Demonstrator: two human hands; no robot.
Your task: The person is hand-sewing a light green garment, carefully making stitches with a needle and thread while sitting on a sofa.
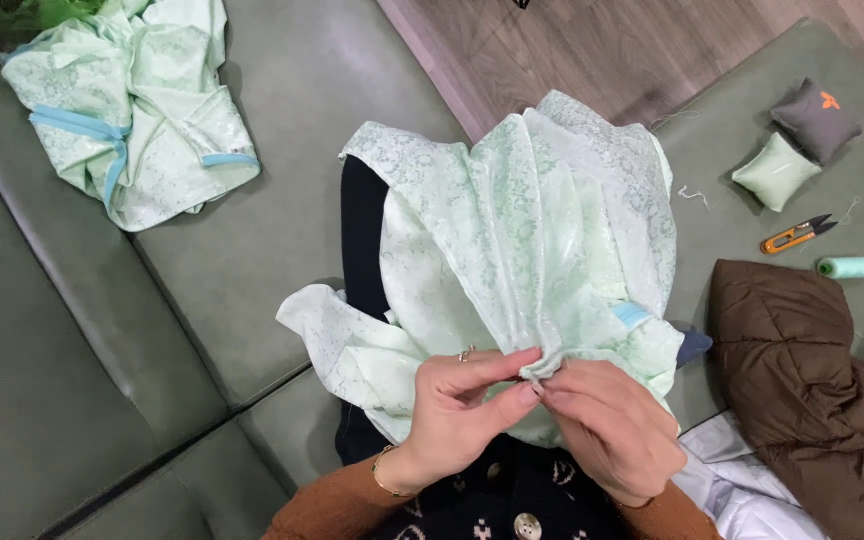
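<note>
Pale green floral-patterned fabric (522, 230)

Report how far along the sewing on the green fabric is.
Done: a similar piece with blue trim lies set aside on the sofa. In hand: the left hand and right hand pinch one fold of the fabric. Left: cannot tell; snips and thread lie unused.

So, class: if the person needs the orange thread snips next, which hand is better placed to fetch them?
Right. The thread snips lie on the cushion to the person's right, nearer the right hand. The left hand could probably keep pinching the pale green fabric.
</note>
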